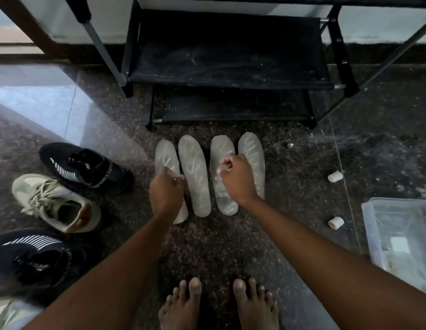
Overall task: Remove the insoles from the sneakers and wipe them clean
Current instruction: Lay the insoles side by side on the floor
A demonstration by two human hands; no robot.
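Note:
Several pale grey insoles lie side by side on the dark speckled floor, toes pointing away from me. My left hand [168,191] is over the leftmost insole [165,153], its fingertips curled down and pinching that insole's right edge. My right hand [238,177] hovers above the third insole [222,203] and the rightmost insole [252,148], with its fingers loosely curled and nothing visibly in them. The second insole [195,172] lies uncovered between my hands. To the left stand a black sneaker [83,166], a beige sneaker [55,203] and another black sneaker [38,256].
A black shoe rack [228,67] stands just beyond the insoles. A clear plastic box [397,234] sits at the right, with two small white rolls [335,176] [335,222] on the floor near it. My bare feet [219,306] are at the bottom.

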